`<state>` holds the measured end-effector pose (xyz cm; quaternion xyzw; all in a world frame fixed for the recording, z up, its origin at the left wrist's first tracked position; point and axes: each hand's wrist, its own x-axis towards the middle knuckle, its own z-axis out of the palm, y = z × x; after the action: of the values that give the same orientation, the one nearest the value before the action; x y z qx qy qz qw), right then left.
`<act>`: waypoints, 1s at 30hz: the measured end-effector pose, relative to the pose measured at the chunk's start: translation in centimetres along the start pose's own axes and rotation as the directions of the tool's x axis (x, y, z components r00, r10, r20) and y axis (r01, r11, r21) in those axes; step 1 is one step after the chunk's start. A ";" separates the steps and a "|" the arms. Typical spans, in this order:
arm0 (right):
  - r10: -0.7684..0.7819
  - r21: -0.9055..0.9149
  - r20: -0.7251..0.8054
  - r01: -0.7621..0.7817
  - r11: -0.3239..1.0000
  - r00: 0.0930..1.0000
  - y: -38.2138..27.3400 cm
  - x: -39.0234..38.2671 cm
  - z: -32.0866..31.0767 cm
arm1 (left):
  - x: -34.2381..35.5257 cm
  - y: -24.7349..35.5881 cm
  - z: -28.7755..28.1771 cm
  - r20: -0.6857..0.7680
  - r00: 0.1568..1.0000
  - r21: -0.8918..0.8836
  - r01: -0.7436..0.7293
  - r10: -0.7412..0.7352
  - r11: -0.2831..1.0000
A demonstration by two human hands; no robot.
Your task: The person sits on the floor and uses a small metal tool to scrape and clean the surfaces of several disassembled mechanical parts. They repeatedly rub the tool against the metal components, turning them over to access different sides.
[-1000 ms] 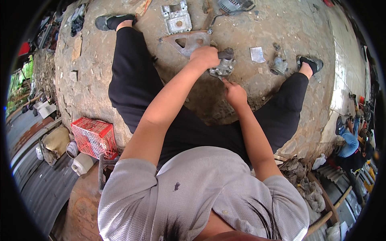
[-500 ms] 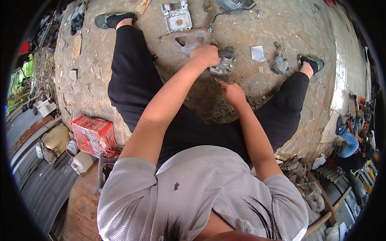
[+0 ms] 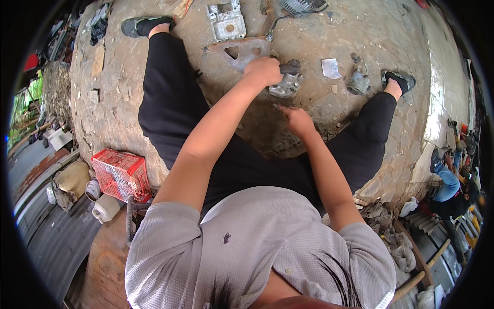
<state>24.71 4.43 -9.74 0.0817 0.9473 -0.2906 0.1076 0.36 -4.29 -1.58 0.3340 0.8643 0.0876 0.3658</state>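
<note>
Between my legs, my left hand (image 3: pixel 262 71) is closed around a grey metal casting (image 3: pixel 285 87) with a dark cylindrical end sticking out to the right. Its fingers are mostly hidden from above. Just below the casting, my right hand (image 3: pixel 298 121) is closed, gripping a small, thin tool (image 3: pixel 278 106) whose tip points up and left. The tip is apart from the casting, and its kind is too small to make out. Beyond my left hand lies a flat rusty metal bracket (image 3: pixel 239 53) with a triangular hole.
A square metal housing (image 3: pixel 226 23) and a finned motor-like part (image 3: pixel 301 6) lie at the far side. Right of the casting are a silvery square sheet (image 3: pixel 330 68) and another metal part (image 3: pixel 357 82). A red crate (image 3: pixel 119 172) stands left; another person (image 3: pixel 446 183) is far right.
My right hand has drawn the thin tool slightly down and away from the casting's lower edge. My left hand has stayed in place on the casting.
</note>
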 end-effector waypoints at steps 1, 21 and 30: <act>0.058 0.020 -0.075 -0.057 0.998 0.996 -0.2 0.1 -0.2 | -0.1 -0.2 0.1 0.009 1.000 -0.002 0.003 -0.003 1.000; 0.164 -0.125 -0.064 -0.171 0.977 0.984 -2.5 0.6 -0.9 | 0.1 -0.5 0.5 0.005 1.000 0.021 0.009 -0.009 1.000; 0.141 -0.239 0.024 -0.131 0.962 0.990 -0.6 -0.4 0.5 | 0.2 -0.4 0.8 -0.021 1.000 0.014 -0.014 0.015 1.000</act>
<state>25.02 3.62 -9.68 0.1271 0.9649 -0.1690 0.1556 0.60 -4.57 -2.49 0.3418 0.8663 0.0879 0.3535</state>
